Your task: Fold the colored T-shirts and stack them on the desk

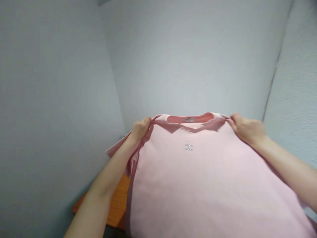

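Shirt [198,181] lower centre-right between left fingers [147,121] and right fingers [234,118], surface [119,202] behind, lower left, wall [188,59] beyond.

tabletop [119,200]: orange-brown, shows below the left hand [140,129], on both sides of that forearm [104,185] | passes out of sight behind the pink shirt [198,185] | contact between them: cannot tell

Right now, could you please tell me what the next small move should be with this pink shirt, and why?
Probably lower the pink shirt toward the orange surface, since the left hand and right hand hold it up, spread between them, and that surface shows lower down.
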A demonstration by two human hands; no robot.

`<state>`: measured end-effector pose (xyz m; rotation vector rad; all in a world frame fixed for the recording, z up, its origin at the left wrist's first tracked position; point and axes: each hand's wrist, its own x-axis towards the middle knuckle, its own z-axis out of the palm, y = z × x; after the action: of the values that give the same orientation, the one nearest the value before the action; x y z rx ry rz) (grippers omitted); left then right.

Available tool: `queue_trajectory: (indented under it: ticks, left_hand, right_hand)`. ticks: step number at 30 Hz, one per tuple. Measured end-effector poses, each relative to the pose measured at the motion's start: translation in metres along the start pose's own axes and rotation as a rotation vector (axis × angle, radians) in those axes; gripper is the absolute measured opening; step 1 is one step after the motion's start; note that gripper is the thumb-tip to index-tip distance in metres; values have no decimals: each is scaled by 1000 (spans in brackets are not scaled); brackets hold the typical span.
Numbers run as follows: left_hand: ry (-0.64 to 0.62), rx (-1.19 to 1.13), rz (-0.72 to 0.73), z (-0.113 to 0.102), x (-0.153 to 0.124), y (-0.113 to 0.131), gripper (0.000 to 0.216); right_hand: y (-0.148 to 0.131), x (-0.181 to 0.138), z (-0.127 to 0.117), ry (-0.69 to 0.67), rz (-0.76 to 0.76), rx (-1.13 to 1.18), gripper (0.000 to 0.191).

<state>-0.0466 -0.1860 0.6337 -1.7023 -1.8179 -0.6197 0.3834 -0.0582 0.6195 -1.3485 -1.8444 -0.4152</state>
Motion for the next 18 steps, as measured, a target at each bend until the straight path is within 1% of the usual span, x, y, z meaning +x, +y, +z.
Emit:
queue_trajectory:
  ticks: [1,2,3,4,6,7,9,10,12,14,16,18]
  left_hand:
    - [-50,-5,7,23,15,5,34]
    - [-100,-13,20,44,20,9,35]
    - [-154,-23,37,64,16,12,35]
    - [-217,-34,53,82,4,13,36]
    - [-363,-56,80,114,-40,13,35]
    - [-437,-62,76,128,-66,12,37]
    - [-574,-62,32,150,-114,8,48]
    - [-634,-59,3,159,-132,5,53]
    - [-726,-56,-44,174,-153,-1,62]
    - [-784,-56,-68,188,-155,-8,66]
    - [-816,-51,-85,201,-147,-14,70]
    - [-832,-38,-105,213,-135,-17,72]
  right_hand:
    - [-6,2,21,-107,-34,-70,29]
    - [-15,-1,41,-208,-67,-132,28]
    - [-25,-10,61,-287,-94,-171,29]
    - [-34,-25,80,-327,-109,-174,29]
    - [-42,-72,114,-425,-139,-165,29]
    - [-40,-102,129,-475,-149,-157,31]
    - [-23,-160,156,-579,-135,-172,47]
    - [-10,-184,167,-625,-77,-196,56]
    - [16,-217,187,-705,6,-211,67]
    - [36,-224,204,-732,55,-220,72]
    - [44,-215,217,-733,72,-223,72]
    - [44,-199,227,-742,82,-224,73]
